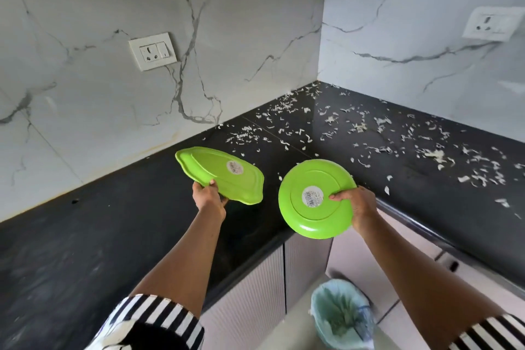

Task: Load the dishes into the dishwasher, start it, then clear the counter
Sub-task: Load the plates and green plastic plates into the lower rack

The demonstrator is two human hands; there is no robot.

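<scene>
My left hand grips the near edge of a green leaf-shaped plate, held upside down above the black counter, with a white sticker on its underside. My right hand grips the right rim of a round green plate, tilted with its underside and barcode sticker facing me, over the counter's inner corner edge. The two plates do not touch. No dishwasher is in view.
White shredded scraps lie scattered over the counter's right and far part. A bin with a pale blue liner stands on the floor below. Ribbed cabinet doors sit under the counter. Wall sockets are on the marble walls.
</scene>
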